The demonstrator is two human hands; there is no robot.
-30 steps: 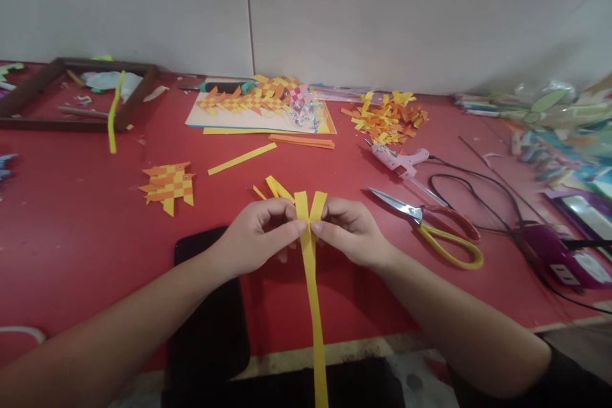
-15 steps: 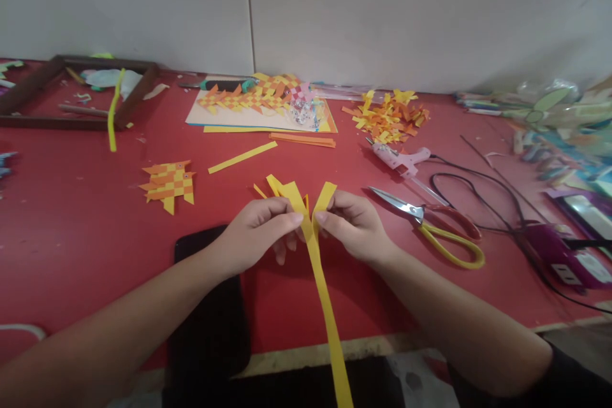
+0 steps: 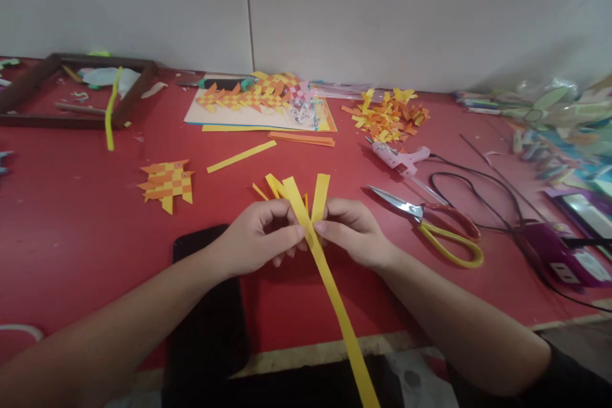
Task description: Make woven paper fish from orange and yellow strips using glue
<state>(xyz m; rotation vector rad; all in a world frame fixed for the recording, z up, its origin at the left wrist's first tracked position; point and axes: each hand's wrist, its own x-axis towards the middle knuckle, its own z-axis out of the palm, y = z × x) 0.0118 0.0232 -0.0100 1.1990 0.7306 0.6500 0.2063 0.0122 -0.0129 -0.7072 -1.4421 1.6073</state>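
Note:
Yellow paper strips are pinched between my two hands, crossing near my thumbs. My left hand grips them from the left, with thumb against curled fingers. From the right, my right hand pinches the same strips close by. One long strip hangs down past the table edge, and shorter ends fan out above the hands. Bits of orange show between the strips, partly hidden by my fingers. To the left lie woven orange and yellow paper fish. A single yellow strip lies beyond my hands.
Scissors and a pink glue gun with its cord lie right. Farther back are a pile of paper scraps, orange strips and stacked paper sheets. A brown frame sits far left. A black object lies under my left forearm.
The upper strip ends stand closer together and more upright. The long strip's hanging end has swung to the right. My hands stay in nearly the same place.

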